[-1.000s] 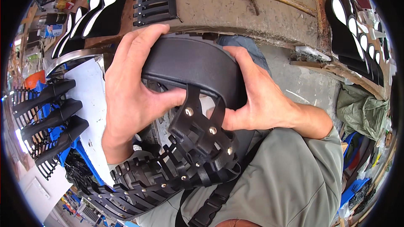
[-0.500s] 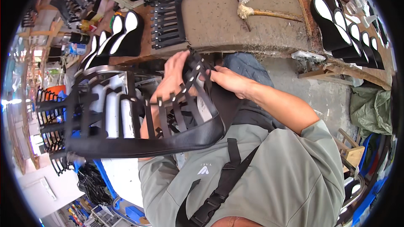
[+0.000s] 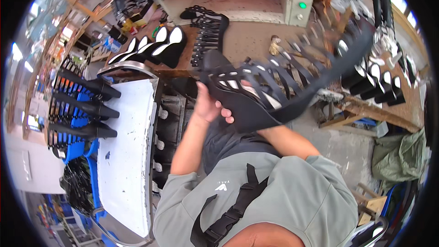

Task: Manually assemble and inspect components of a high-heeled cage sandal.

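Between my hands is a tall black strappy wedge sandal (image 3: 249,107), raised in front of my chest. Its caged shaft stretches to the upper right and is blurred by motion; a pale lining shows between the straps. My left hand (image 3: 209,105) grips the sandal's front end, thumb up. Fingertips curl beside the wedge, though I cannot tell for certain whose hand they belong to. Most of my right hand (image 3: 247,86) is hidden behind the sandal, with a patch of skin showing through the straps and its forearm passing beneath the wedge.
Another strappy black upper (image 3: 211,36) lies on the workbench (image 3: 242,36) near a hammer (image 3: 275,45). Black wedges with white tops (image 3: 170,48) stand left, others (image 3: 372,82) right. A white-topped trolley (image 3: 125,155) holds black sandals (image 3: 87,110). Behind is a machine (image 3: 297,7) with coloured buttons.
The sandal has swung round: its shaft pointed left and now points to the upper right. My left hand has come out from behind the straps. The view has tilted up toward the bench.
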A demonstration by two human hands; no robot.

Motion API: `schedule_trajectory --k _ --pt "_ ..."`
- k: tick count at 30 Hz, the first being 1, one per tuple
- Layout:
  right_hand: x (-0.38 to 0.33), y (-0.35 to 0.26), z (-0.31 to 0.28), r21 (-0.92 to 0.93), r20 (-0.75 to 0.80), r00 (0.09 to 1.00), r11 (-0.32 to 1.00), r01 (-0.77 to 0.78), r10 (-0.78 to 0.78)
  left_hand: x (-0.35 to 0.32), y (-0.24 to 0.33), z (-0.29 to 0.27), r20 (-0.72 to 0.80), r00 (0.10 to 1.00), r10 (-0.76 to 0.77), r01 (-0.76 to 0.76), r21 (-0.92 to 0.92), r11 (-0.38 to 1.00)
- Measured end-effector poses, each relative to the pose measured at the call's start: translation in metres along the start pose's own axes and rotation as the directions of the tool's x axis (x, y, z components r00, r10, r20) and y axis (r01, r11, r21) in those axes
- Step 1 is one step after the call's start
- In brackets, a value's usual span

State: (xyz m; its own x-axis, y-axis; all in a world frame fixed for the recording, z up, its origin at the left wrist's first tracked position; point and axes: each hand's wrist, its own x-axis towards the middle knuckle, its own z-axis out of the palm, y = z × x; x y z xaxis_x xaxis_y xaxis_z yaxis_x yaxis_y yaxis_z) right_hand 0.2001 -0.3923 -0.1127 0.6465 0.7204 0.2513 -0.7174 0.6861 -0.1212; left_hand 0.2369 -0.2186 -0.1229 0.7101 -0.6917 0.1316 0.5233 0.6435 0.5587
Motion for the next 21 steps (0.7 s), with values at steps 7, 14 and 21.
schedule_trajectory --k 7,14,21 --pt "-0.071 -0.068 -0.009 -0.918 -0.335 0.933 0.270 -0.292 -0.133 -0.018 0.003 0.036 -0.231 0.973 -0.002 0.043 0.174 0.984" --pt "-0.014 -0.068 0.075 -0.941 0.187 0.894 -0.337 0.043 -0.408 -0.010 0.001 0.042 -0.189 0.959 -0.212 0.256 0.257 0.932" --pt "0.000 -0.069 0.080 -0.853 0.238 0.913 -0.522 0.032 -0.332 -0.019 0.002 0.023 -0.273 0.935 -0.228 0.336 0.464 0.820"
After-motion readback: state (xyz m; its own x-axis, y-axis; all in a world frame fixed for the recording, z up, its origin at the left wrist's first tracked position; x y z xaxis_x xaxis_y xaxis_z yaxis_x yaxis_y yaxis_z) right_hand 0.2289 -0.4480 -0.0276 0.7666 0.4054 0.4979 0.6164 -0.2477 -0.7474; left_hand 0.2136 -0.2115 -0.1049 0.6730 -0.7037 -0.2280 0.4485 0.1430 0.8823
